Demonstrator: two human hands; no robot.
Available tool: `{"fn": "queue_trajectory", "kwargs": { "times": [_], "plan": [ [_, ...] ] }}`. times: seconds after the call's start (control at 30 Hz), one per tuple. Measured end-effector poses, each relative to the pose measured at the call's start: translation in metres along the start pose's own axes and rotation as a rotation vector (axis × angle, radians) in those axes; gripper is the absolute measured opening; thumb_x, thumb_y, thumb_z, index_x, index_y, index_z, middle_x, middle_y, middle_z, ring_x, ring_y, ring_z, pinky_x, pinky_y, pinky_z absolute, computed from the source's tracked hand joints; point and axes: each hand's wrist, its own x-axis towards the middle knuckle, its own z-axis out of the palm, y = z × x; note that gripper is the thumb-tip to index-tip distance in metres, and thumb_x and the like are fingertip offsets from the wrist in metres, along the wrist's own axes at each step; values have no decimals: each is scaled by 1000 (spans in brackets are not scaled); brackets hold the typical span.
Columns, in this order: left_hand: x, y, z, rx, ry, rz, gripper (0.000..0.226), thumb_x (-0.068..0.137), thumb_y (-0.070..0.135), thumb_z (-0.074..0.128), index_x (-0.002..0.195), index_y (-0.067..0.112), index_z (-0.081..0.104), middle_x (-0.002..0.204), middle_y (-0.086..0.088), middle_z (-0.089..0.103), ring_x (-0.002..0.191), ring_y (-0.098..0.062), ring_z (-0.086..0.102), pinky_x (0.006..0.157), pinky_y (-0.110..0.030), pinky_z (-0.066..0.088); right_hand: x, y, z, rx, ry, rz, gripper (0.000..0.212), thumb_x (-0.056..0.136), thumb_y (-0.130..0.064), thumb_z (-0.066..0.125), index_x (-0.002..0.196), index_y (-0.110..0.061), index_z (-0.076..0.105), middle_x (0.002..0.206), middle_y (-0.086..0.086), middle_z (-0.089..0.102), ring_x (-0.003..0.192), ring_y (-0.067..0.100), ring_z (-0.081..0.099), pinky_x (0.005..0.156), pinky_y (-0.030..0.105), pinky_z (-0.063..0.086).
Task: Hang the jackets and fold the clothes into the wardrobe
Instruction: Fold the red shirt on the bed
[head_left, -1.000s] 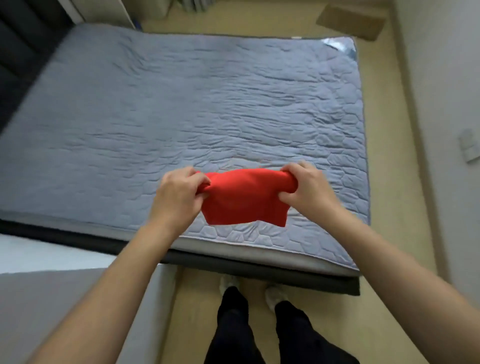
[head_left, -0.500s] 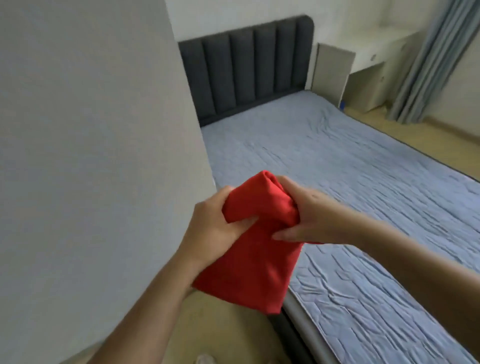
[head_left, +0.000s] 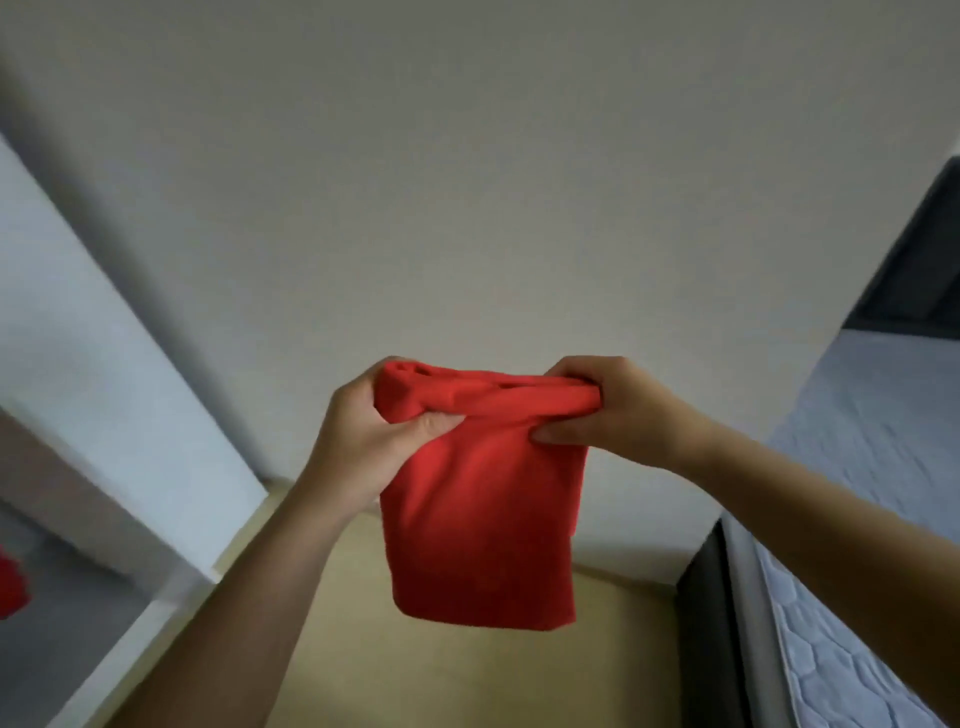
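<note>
A folded red garment (head_left: 483, 525) hangs in the air in front of me, above the floor. My left hand (head_left: 363, 441) grips its top left corner with the thumb across the front. My right hand (head_left: 618, 410) pinches the top right corner. The folded top edge is stretched between both hands and the rest hangs straight down. At the left edge stands the white wardrobe (head_left: 104, 415), with another red piece (head_left: 10, 582) visible low inside it.
A plain pale wall (head_left: 467, 182) fills the view ahead. The bed with its grey quilted cover (head_left: 883, 415) and dark frame (head_left: 701, 597) lies to the right. Yellowish floor (head_left: 467, 675) shows between wardrobe and bed.
My view has swung left from the bed to the wall and wardrobe. Both hands kept hold of the red garment, which now hangs stretched between them instead of bunched.
</note>
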Motion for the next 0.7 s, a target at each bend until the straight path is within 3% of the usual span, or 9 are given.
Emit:
{"fn": "queue_trajectory", "kwargs": {
  "times": [0.07, 0.17, 0.23, 0.33, 0.4, 0.47, 0.57, 0.63, 0.7],
  "plan": [
    [-25, -8, -54, -73, 122, -61, 32, 52, 31, 85, 80, 38, 71, 84, 10, 74, 80, -6, 70, 67, -16, 52, 13, -27, 50, 348, -5, -32, 25, 69, -9, 81, 87, -19, 68, 78, -8, 69, 74, 5, 65, 66, 18, 50],
    [-61, -8, -134, -127, 345, -107, 38, 48, 37, 85, 83, 32, 71, 87, 4, 74, 82, -13, 71, 66, -20, 54, 32, -75, 140, 711, -99, -9, 35, 72, -26, 73, 103, -13, 66, 99, 3, 73, 93, 19, 70, 74, 25, 55],
    [-87, -8, -183, -92, 515, -102, 41, 53, 38, 86, 90, 34, 67, 92, 8, 72, 82, -6, 69, 65, -15, 52, 44, -112, 197, 741, -154, -7, 32, 80, -30, 67, 108, -14, 64, 103, 2, 73, 95, 18, 69, 77, 26, 55],
    [-124, -14, -247, -46, 723, -163, 56, 61, 43, 84, 107, 39, 52, 99, 20, 61, 81, 6, 63, 60, -5, 46, 63, -168, 270, 688, -106, -112, 24, 93, -27, 58, 112, -12, 63, 105, 4, 72, 98, 18, 68, 87, 33, 53],
    [-151, -22, -280, -34, 750, -266, 79, 55, 51, 84, 120, 38, 42, 104, 25, 54, 86, 7, 58, 67, -9, 46, 76, -205, 311, 689, -83, -188, 21, 95, -27, 56, 109, -13, 64, 103, 3, 72, 96, 16, 68, 87, 31, 53],
    [-177, -34, -309, -42, 707, -357, 98, 43, 55, 83, 129, 32, 43, 115, 16, 58, 98, -3, 60, 84, -23, 50, 90, -238, 346, 728, -84, -226, 21, 95, -27, 54, 109, -15, 64, 104, 1, 71, 95, 13, 68, 84, 25, 53],
    [-205, -43, -351, 16, 736, -427, 89, 44, 48, 85, 125, 32, 51, 123, 4, 62, 102, -10, 62, 86, -31, 51, 113, -282, 391, 732, -152, -263, 26, 96, -32, 53, 116, -18, 61, 104, -4, 70, 94, 8, 68, 81, 21, 52],
    [-212, -45, -380, 137, 813, -440, 93, 55, 43, 86, 136, 28, 43, 128, 4, 58, 109, -15, 58, 93, -37, 48, 131, -303, 419, 737, -215, -274, 23, 97, -31, 52, 114, -20, 61, 105, -4, 69, 96, 9, 67, 86, 26, 51],
    [-213, -48, -411, 261, 906, -384, 87, 65, 33, 85, 139, 26, 39, 126, 4, 56, 112, -17, 56, 93, -34, 46, 148, -321, 446, 773, -301, -275, 15, 97, -30, 51, 108, -26, 59, 104, -5, 68, 96, 11, 66, 89, 30, 51]
  ]
}}
